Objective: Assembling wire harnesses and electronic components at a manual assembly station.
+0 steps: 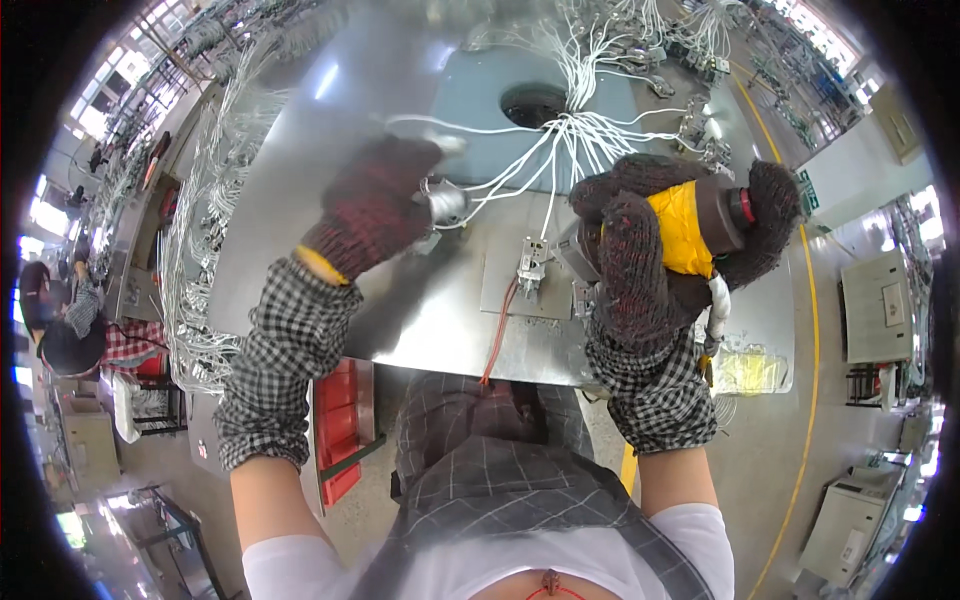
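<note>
Factory assembly hall, wiring work. Evidence: a long grey sheet-metal workbench point(300, 200) strewn with bundles of white wires point(590, 110); racks of wire harnesses point(190, 250) ran alongside; yellow floor lines point(812, 330) marked aisles; beige machine cabinets point(878, 305) stood opposite; a red plastic bin point(342, 420) sat below.

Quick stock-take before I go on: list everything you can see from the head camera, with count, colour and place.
Metal table: one, grey, centre.
Blue panel: one, with a dark round hole, far side of the table.
White wires: a bundle, fanning out from the hole.
Metal connector: one, silver, at the left hand's fingertips.
Power tool: one, yellow and dark with a red ring, in the right hand.
Small fixture: one, metal, on a plate near the table's front edge.
Red wire: one, hanging off the front edge.
Red bin: one, under the table.
Left hand: dark knit glove, checked sleeve.
Right hand: dark knit glove, checked sleeve.
</note>
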